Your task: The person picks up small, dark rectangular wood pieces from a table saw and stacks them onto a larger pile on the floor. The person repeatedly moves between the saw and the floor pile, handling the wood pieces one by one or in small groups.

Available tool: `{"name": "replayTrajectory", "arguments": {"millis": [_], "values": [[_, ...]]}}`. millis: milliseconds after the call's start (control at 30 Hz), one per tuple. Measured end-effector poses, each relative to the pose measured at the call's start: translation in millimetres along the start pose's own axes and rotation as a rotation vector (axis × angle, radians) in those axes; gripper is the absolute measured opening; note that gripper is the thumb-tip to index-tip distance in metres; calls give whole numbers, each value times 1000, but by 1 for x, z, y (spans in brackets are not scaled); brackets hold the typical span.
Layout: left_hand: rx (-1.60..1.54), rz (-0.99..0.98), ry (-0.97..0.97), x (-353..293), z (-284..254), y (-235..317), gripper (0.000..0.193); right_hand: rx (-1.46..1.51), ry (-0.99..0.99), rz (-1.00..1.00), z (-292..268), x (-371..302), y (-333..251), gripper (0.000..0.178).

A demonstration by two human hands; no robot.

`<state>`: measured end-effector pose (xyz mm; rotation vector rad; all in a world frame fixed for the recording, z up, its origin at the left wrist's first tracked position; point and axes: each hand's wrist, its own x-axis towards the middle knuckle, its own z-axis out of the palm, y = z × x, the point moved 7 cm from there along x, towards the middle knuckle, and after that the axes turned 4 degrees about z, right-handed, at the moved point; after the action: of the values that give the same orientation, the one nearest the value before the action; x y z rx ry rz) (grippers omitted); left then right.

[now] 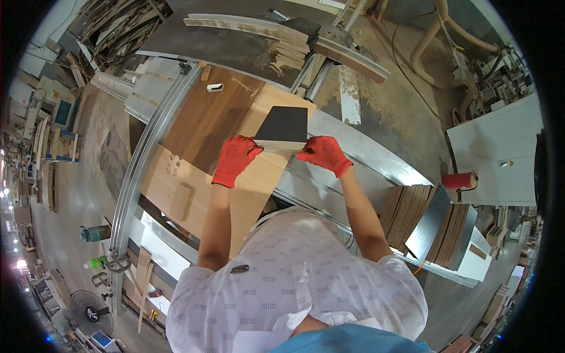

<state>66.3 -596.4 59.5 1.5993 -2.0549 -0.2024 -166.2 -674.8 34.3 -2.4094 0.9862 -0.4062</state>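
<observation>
A small stack of boards (282, 125) with a black top face and pale layered edges lies on the wooden panels over the machine table. My left hand (235, 157), in a red glove, closes on the stack's near left corner. At its near right corner my right hand (325, 154), gloved in red too, grips the same stack. Both thumbs press against the near edge. Beneath the stack is a light wood panel (250, 203), next to a brown wood-grain panel (206, 115). The undersides of my fingers are partly hidden.
Upright dark-faced boards (426, 220) stand to my right. A metal rail (138, 141) runs along the left side. Further off lie a long wooden strip (235, 25) and a pile of short strips (289, 56). A red fire extinguisher (459, 180) is by the white cabinet (494, 150).
</observation>
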Motion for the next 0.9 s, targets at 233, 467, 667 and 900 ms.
{"name": "replayTrajectory", "arguments": {"millis": [233,467,667,900], "values": [[65,28,-2,2,-2,5,24,-113,67,-67,8,0,4,41],[-42,8,144,5,-35,27,22,152,27,110,-31,-7,1,24],[-23,-83,63,4,-30,19,22,86,7,9,-37,-1,-19,30],[-8,-26,109,3,-23,13,21,-77,44,26,-35,4,-22,36]]}}
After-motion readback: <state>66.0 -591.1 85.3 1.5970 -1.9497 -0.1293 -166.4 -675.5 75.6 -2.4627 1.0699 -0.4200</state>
